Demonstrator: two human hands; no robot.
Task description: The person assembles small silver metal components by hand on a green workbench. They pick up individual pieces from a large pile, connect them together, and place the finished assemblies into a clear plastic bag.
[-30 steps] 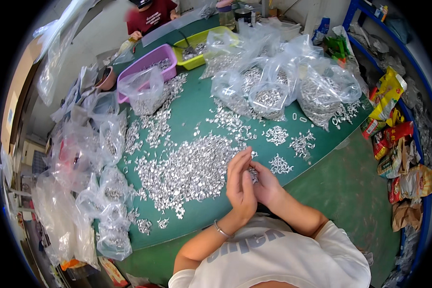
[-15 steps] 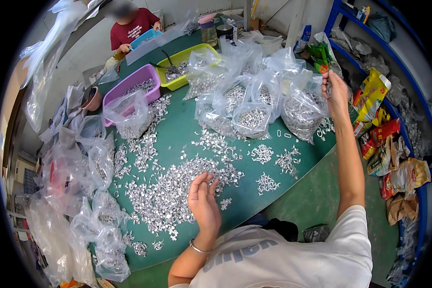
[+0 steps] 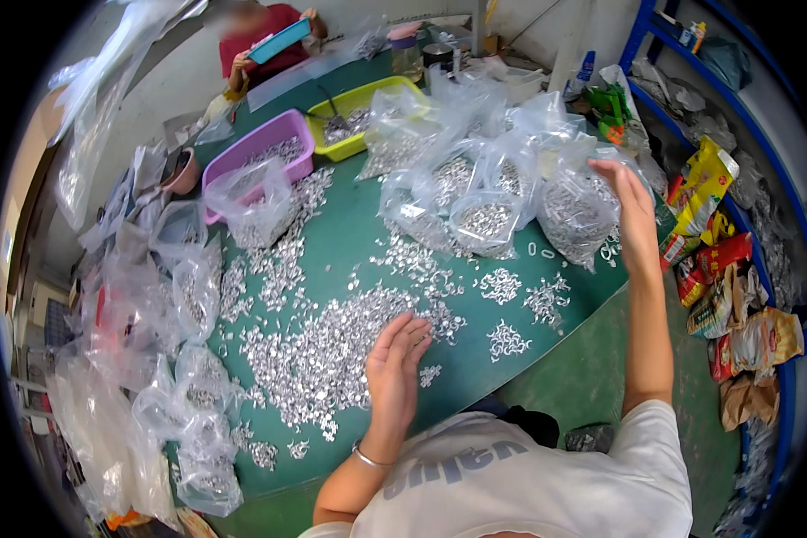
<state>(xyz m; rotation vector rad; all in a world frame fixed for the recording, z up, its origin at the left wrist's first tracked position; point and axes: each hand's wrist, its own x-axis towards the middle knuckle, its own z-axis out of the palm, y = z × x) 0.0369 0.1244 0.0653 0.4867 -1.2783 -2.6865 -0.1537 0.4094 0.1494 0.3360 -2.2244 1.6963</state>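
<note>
My left hand (image 3: 393, 368) hovers at the right edge of a large pile of small silvery metal pieces (image 3: 318, 359), palm turned sideways. Its fingers are loosely bent and apart from the thumb, and I see nothing held in them. Out to the right, my right hand (image 3: 635, 211) is beside the rim of a clear plastic bag (image 3: 578, 211) full of silvery pieces. The fingers are stretched out toward the bag's mouth; its palm side is partly hidden. Three small heaps of curved pieces (image 3: 508, 342) lie between my hands on the green table (image 3: 439, 403).
Several filled clear bags (image 3: 484, 220) stand at the back. A purple basin (image 3: 300, 143) and a yellow-green basin (image 3: 332, 148) hold more pieces. Bags crowd the left edge (image 3: 202, 386). Across the table a person holds a blue tray (image 3: 280, 41). Blue shelving (image 3: 632, 40) lines the right.
My right hand has come down and its fingers have straightened; the small grey pieces seen in it earlier no longer show. My left hand's fingers have loosened. The person's blue tray is raised and tilted.
</note>
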